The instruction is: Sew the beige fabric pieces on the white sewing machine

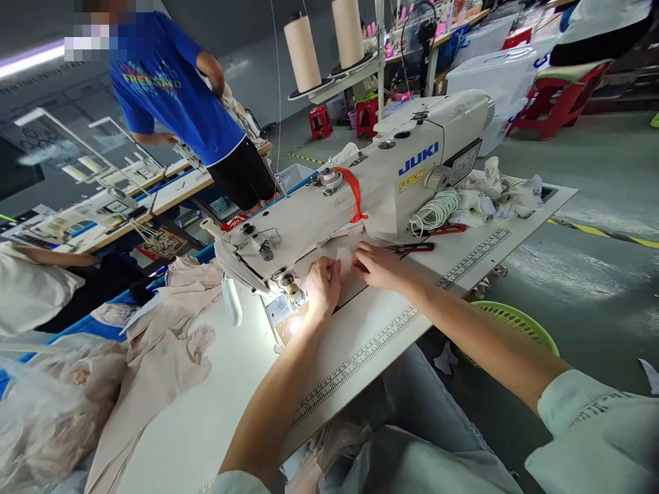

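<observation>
Through my head view I take the white sewing machine as my landmark. On its near side, just right of its needle end, I have a small pale fabric piece held up between my two hands. My left hand is the nearer to the needle end, its fingers curled and pinched at the left edge of the piece. My right hand is farther along the machine's arm, palm down, its fingers bent and bunched on the right edge. So the piece lies in the short gap between both sets of fingertips, touching each, while the fingers partly hide its edges.

Just right of my right hand, near the machine's base, black scissors lie on the white bench. A coil of white cord rests against the base, with a red-handled tool beside it and a heap of pale scraps beyond. A red ribbon is tied round the machine's arm. Left of the needle end I see beige fabric draped over the bench, and past it a clear plastic bag. Behind the machine stands a person in a blue shirt.
</observation>
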`<act>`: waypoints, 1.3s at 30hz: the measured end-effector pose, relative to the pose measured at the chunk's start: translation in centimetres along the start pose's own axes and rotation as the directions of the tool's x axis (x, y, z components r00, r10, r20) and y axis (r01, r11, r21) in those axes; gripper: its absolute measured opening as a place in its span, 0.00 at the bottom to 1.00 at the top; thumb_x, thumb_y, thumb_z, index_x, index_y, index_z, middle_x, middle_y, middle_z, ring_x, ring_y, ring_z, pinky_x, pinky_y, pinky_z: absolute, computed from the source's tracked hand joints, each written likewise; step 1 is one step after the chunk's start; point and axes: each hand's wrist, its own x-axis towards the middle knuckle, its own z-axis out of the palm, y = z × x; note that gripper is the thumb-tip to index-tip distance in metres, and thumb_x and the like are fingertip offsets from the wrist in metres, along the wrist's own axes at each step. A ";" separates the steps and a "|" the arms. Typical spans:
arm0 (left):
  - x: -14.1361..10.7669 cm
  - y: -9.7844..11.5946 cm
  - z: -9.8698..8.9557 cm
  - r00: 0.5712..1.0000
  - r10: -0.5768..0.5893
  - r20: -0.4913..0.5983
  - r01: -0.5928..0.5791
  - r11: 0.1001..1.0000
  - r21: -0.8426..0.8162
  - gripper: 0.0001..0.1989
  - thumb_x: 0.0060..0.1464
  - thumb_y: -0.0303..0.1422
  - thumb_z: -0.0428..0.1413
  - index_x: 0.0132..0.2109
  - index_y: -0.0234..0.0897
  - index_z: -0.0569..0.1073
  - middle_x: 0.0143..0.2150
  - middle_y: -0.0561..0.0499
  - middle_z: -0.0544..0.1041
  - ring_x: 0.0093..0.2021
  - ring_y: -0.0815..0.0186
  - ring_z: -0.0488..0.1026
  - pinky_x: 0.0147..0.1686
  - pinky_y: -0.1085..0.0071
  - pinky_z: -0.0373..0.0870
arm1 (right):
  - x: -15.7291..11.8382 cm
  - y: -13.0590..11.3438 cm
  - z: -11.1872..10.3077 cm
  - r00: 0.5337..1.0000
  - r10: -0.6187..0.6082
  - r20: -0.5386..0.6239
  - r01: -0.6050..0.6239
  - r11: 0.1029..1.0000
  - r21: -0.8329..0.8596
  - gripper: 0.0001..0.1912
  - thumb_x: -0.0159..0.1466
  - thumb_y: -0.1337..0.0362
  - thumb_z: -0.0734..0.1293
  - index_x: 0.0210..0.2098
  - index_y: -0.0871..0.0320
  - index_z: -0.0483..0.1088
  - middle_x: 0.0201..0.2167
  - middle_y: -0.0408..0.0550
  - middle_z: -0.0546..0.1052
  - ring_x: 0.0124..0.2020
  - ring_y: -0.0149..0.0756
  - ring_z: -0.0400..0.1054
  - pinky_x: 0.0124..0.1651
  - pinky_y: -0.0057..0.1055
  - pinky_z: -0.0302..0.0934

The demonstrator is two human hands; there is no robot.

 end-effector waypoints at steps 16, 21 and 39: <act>-11.1 -6.8 -15.0 0.922 -0.381 0.068 0.306 0.825 0.475 0.06 0.64 0.34 0.52 0.37 0.42 0.71 0.35 0.51 0.79 0.38 0.60 0.77 0.34 0.69 0.64 | 0.0 -0.4 1.1 0.994 -0.053 -0.091 0.023 0.952 -0.306 0.13 0.71 0.64 0.59 0.42 0.61 0.75 0.40 0.59 0.76 0.45 0.48 0.64 0.48 0.39 0.54; -12.8 -10.8 -18.9 0.965 -0.259 0.046 0.225 0.902 0.368 0.09 0.64 0.35 0.52 0.47 0.40 0.73 0.42 0.48 0.78 0.36 0.64 0.75 0.38 0.68 0.71 | 0.2 1.0 2.2 0.972 -0.067 -0.226 -0.012 0.944 -0.330 0.13 0.69 0.61 0.62 0.43 0.60 0.76 0.42 0.61 0.77 0.46 0.52 0.65 0.49 0.42 0.58; -13.9 -17.4 -26.0 0.959 -0.259 0.115 0.159 0.827 0.540 0.05 0.60 0.33 0.52 0.34 0.41 0.66 0.38 0.46 0.74 0.35 0.60 0.74 0.37 0.65 0.72 | 0.1 0.5 1.6 0.961 -0.104 -0.258 0.041 0.971 -0.236 0.12 0.66 0.67 0.60 0.39 0.56 0.75 0.41 0.58 0.80 0.44 0.50 0.67 0.48 0.42 0.60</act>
